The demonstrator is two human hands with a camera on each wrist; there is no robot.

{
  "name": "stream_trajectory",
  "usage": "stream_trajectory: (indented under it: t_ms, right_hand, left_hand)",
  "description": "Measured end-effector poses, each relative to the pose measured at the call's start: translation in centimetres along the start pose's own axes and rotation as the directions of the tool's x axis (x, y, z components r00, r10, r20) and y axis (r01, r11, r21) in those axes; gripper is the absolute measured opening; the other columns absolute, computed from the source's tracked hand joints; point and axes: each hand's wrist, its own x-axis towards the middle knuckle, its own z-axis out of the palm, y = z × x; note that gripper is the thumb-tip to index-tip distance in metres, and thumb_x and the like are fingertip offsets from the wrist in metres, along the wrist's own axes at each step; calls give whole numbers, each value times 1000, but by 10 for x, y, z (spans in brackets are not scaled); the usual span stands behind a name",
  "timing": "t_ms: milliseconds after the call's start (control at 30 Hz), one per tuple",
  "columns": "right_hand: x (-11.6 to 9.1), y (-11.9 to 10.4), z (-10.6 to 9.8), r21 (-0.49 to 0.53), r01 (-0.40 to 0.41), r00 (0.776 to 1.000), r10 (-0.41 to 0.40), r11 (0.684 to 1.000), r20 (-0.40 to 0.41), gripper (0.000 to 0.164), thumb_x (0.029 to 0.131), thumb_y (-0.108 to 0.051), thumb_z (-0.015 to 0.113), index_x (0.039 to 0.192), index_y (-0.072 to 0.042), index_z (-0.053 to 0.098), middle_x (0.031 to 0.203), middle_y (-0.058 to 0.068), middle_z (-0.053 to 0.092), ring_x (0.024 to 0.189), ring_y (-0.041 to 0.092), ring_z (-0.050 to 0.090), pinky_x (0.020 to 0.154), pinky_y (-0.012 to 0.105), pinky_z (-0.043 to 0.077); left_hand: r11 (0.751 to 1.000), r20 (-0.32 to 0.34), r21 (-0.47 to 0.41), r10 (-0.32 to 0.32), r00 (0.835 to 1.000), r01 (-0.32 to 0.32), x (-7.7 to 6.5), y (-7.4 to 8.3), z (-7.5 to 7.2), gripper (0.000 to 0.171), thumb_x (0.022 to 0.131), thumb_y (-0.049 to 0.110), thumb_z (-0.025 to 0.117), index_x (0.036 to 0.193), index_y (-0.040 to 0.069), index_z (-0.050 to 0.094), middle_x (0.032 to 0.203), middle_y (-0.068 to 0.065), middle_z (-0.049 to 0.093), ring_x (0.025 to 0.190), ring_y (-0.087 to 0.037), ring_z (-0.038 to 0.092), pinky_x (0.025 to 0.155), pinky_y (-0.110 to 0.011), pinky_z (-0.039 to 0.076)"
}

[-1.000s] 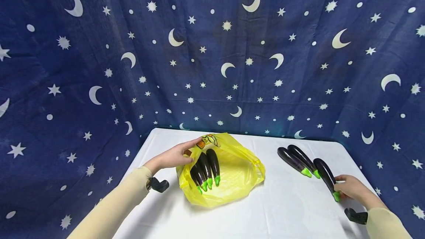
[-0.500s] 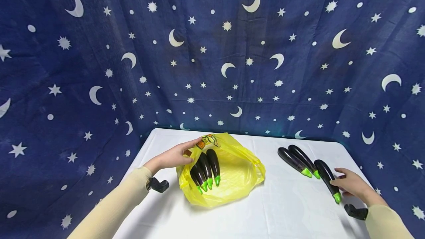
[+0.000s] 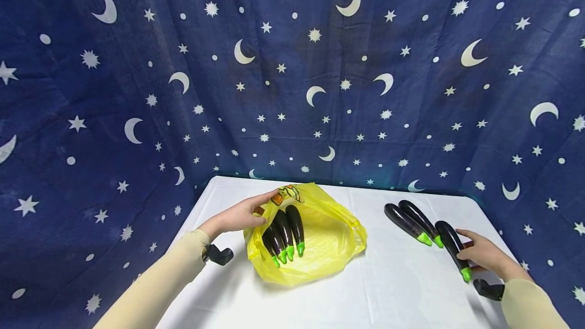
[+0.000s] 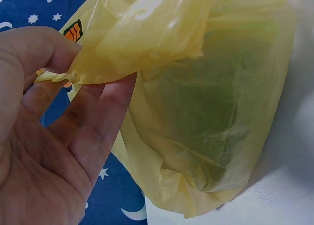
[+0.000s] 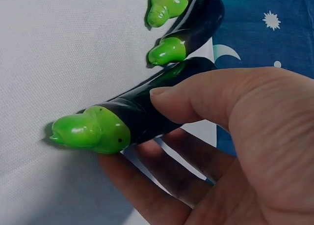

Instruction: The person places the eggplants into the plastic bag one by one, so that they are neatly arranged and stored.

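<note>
My left hand [image 3: 239, 215] pinches the rim of a yellow plastic bag [image 3: 324, 240] between thumb and fingers and holds its mouth apart. Several dark purple eggplants [image 3: 296, 225] with green stem ends lie side by side in the bag's left part. On the table's right side, my right hand [image 3: 486, 255] grips a single eggplant [image 3: 450, 242]. The right wrist view shows the thumb [image 5: 179, 99] across its top and the fingers [image 5: 152, 181] along its other side; the eggplant seems to rest on the cloth. Beyond it two more eggplants [image 3: 407, 222] lie together.
A white cloth [image 3: 384, 288] covers the table. Behind and beside it hangs a dark blue curtain [image 3: 283, 85] with moons and stars. Each wrist wears a black camera mount, such as the one on the right [image 3: 488, 289].
My right hand has shifted slightly around the nearest eggplant, its thumb coming over the top, and that eggplant has moved a little toward me. The left hand and bag stay put.
</note>
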Motion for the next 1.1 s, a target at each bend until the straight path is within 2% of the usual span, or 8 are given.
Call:
stream_trajectory:
  t_ms: [533,867,1100]
  right_hand:
    - [-5,-3,5,18,-3,1000,4,1000,-14,83,89,0,61,153,15,9,120,46,42,85,28,64,69,50,60]
    - [0,6,6,-11,20,999,-21,1000,-47,83,87,-4,62,152,16,13,120,47,44,85,28,64,68,48,60]
    - [-3,6,1,-3,27,995,-27,1000,-94,86,89,-6,60,153,16,7,123,48,43,87,29,66,69,47,59]
  left_hand:
    - [1000,-1,-12,-8,1000,8,-2,0,1,84,93,6,63,164,29,25,161,-5,40,131,-34,54,111,-50,42]
    - [1000,2,-22,-11,1000,11,-2,-2,2,83,93,7,63,164,30,26,161,-5,39,132,-34,53,111,-50,42]
    - [1000,2,-13,-9,1000,9,-1,-3,3,83,93,7,62,164,29,26,162,-6,38,132,-33,53,112,-51,40]
